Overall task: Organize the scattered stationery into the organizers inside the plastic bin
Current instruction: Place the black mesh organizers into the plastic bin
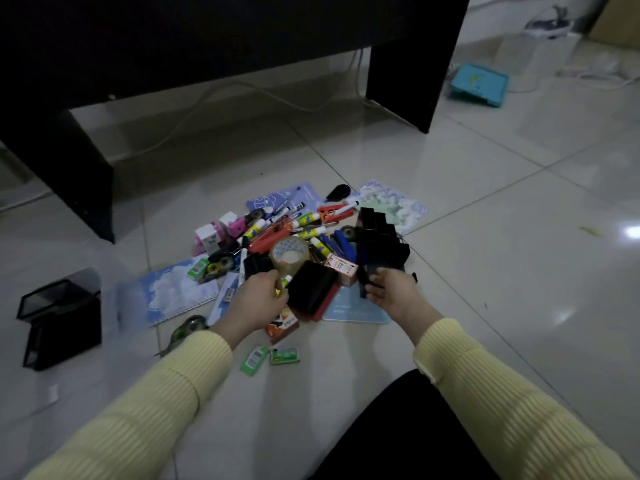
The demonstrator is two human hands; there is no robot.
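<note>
Tiled floor (pixel 485 220), left grip (pixel 260 295) curled round glue stick (pixel 287 280), right grip (pixel 390 292) clamped on black organizer (pixel 379 237)

We see two long sleeves of pale yellow knit, finely ribbed lengthwise. The left sleeve (pixel 145 393) and the right sleeve (pixel 502 393) each close in a rounded cuff at the wrist. Beyond the cuffs the left hand (pixel 256 299) and the right hand (pixel 394 292) are bare. Low in the view, beside the right sleeve, we see a leg (pixel 398 431) covered in plain black cloth, too dark to show weave or seams.
</note>
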